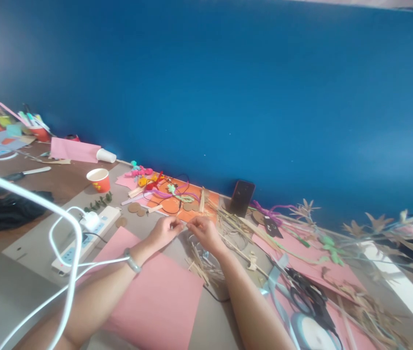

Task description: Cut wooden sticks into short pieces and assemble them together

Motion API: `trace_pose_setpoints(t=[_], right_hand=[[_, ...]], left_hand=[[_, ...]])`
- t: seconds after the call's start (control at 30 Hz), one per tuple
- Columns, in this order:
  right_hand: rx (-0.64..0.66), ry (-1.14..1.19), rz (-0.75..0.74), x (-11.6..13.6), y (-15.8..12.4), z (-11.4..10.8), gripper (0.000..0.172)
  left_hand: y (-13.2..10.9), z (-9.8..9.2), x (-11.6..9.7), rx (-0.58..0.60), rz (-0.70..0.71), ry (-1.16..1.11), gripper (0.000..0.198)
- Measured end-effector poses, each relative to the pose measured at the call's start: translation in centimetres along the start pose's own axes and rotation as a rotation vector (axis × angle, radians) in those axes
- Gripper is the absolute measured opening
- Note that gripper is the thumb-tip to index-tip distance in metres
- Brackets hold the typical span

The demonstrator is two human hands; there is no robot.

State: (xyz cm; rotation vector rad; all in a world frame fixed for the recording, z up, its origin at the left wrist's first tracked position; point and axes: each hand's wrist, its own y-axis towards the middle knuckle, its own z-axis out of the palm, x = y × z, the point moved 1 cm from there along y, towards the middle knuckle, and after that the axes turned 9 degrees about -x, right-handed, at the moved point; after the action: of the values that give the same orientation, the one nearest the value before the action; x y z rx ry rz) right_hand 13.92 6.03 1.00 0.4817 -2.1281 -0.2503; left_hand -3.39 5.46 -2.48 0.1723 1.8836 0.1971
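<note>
My left hand (164, 231) and my right hand (204, 233) meet above the table, fingers pinched together on a thin pale straw strip (185, 226) that runs between them. A silver bangle (132, 261) sits on my left wrist. Both hands hover over a pink paper sheet (155, 296) and a heap of dried straw pieces (202, 265). Beyond the hands lies an orange sheet (177, 204) with cords and small cut shapes.
A white power strip (87, 238) with white cables lies at the left, an orange paper cup (98, 180) behind it. A dark phone (242, 198) leans on the blue wall. Black scissors (306, 296), tape roll (310, 333) and dried leaves sit at the right.
</note>
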Motion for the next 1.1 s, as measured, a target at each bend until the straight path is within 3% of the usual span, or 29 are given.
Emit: trace_pose_setpoints(t=[0.13, 0.43, 0.57, 0.73, 0.93, 1.1], right_hand=[[0.014, -0.015, -0.006, -0.2, 0.0, 0.0, 0.014], [-0.011, -0.028, -0.018, 0.1, 0.0, -0.3, 0.015], [-0.029, -0.019, -0.011, 0.1, 0.1, -0.4, 0.016], [-0.016, 0.004, 0.003, -0.2, 0.0, 0.1, 0.014], [-0.029, -0.058, -0.007, -0.9, 0.1, 0.1, 0.014], [0.052, -0.282, 0.062, -1.9, -0.1, -0.3, 0.007]], left_hand=[[0.1, -0.1, -0.1, -0.016, -0.007, -0.001, 0.019], [0.4, 0.0, 0.1, 0.046, -0.164, -0.169, 0.024], [0.4, 0.1, -0.2, 0.025, -0.230, -0.244, 0.033], [0.3, 0.1, 0.1, 0.056, -0.114, -0.126, 0.030], [0.4, 0.0, 0.9, 0.013, -0.052, -0.021, 0.025], [0.9, -0.9, 1.6, -0.074, 0.015, 0.195, 0.014]])
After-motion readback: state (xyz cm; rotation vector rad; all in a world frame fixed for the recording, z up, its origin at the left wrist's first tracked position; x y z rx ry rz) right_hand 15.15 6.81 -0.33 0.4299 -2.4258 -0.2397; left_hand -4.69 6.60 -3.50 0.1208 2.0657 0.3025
